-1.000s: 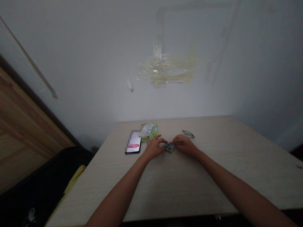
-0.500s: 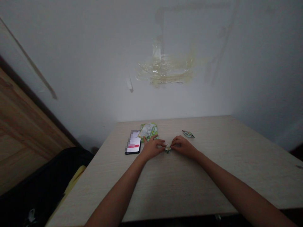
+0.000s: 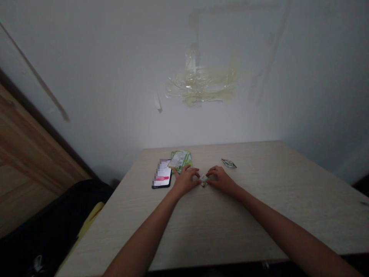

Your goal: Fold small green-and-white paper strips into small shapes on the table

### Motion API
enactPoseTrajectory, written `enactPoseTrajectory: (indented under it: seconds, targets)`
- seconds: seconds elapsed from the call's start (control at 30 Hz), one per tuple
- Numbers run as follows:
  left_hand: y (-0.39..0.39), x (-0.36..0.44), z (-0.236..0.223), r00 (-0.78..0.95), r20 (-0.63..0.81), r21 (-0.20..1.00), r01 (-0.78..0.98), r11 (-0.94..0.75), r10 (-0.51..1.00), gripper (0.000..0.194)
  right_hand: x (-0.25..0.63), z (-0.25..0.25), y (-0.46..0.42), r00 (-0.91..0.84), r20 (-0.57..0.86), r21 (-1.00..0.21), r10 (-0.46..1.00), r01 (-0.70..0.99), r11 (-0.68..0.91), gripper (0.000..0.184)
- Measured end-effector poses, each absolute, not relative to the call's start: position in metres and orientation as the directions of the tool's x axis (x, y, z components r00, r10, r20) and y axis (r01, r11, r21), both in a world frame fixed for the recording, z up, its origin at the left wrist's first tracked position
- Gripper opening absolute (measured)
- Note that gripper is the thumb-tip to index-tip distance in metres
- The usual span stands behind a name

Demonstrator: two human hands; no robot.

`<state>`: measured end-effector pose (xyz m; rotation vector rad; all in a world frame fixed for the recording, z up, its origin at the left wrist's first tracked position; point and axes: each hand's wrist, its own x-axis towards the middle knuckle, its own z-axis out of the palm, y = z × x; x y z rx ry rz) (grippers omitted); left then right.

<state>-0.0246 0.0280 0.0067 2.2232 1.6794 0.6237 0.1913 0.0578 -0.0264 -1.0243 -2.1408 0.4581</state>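
A small folded piece of printed paper (image 3: 203,179), white with green and yellow, lies on the table between my two hands. My left hand (image 3: 185,181) pinches its left side with thumb and forefinger. On the opposite side, the fingertips of my right hand (image 3: 221,180) grip its right edge. Just behind my left hand is a stack of green and white printed wrappers (image 3: 181,159). Beyond my right hand lies another folded paper piece (image 3: 229,163), diamond-shaped with dark edges.
A phone (image 3: 162,175) with a lit screen lies left of the wrappers on the pale wooden table (image 3: 207,231). The table's far edge meets a white wall (image 3: 115,77) with old tape on it. Dark and yellow cloth (image 3: 89,221) is beside the table at left.
My fingers have shifted their hold on the folded paper, and more of its white face shows between them. The phone, wrappers and second folded piece stay in place.
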Motion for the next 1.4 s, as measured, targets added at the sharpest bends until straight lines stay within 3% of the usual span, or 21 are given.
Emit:
enactPoseTrajectory:
  seconds: [0.33,0.53,0.77,1.13,1.4]
  targets:
    - [0.029,-0.021,0.004,0.176,0.16,0.487,0.842,-0.233,0.971,0.014,0.19,-0.026,0.059,-0.401,0.438,-0.628,0.805,0.504,0.592,0.023]
    - [0.031,-0.019,-0.002,0.142,0.226,0.529,0.812,-0.244,0.964,0.006,0.192,-0.027,0.061,-0.374,0.386,-0.693,0.843,0.486,0.532,0.032]
    - [0.031,-0.012,0.003,0.045,0.289,0.616,0.757,-0.221,0.956,0.007,0.193,-0.022,0.063,-0.331,0.41,-0.753,0.85,0.403,0.52,0.019]
    - [0.026,-0.009,0.011,0.003,0.33,0.606,0.766,-0.214,0.944,0.01,0.197,-0.016,0.063,-0.303,0.49,-0.734,0.817,0.362,0.575,0.016]
    - [0.027,-0.009,0.014,-0.003,0.311,0.613,0.765,-0.198,0.95,0.006,0.192,-0.012,0.063,-0.272,0.47,-0.693,0.84,0.476,0.542,0.01]
